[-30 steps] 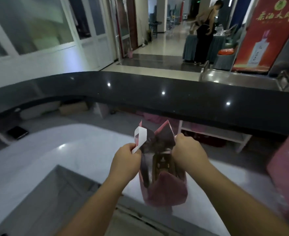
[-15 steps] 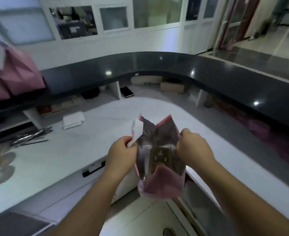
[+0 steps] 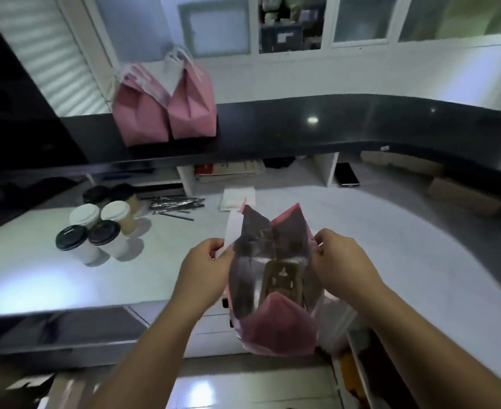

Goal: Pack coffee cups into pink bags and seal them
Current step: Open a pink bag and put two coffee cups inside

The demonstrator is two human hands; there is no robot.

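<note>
I hold an open pink bag (image 3: 278, 329) in the air in front of the white counter (image 3: 361, 240). My left hand (image 3: 205, 267) grips its left rim together with a white strip (image 3: 233, 228). My right hand (image 3: 337, 261) pinches the right rim. The bag's dark lining shows, and a brown cardboard cup holder (image 3: 281, 276) sits at its bottom. Several lidded coffee cups (image 3: 101, 225) stand grouped on the counter at the left, some with white lids, some with black. Two closed pink bags (image 3: 166, 110) stand on the black upper ledge (image 3: 302, 125).
A bundle of wrapped straws (image 3: 176, 203) and a folded white cloth (image 3: 238, 196) lie on the counter behind the bag. Shelves under the ledge hold boxes and a phone (image 3: 346, 175). Drawers (image 3: 210, 326) sit under the counter by my arms.
My view has swung far to the left, from the curved ledge to the cups and the two closed bags. Both hands keep the same hold on the open bag.
</note>
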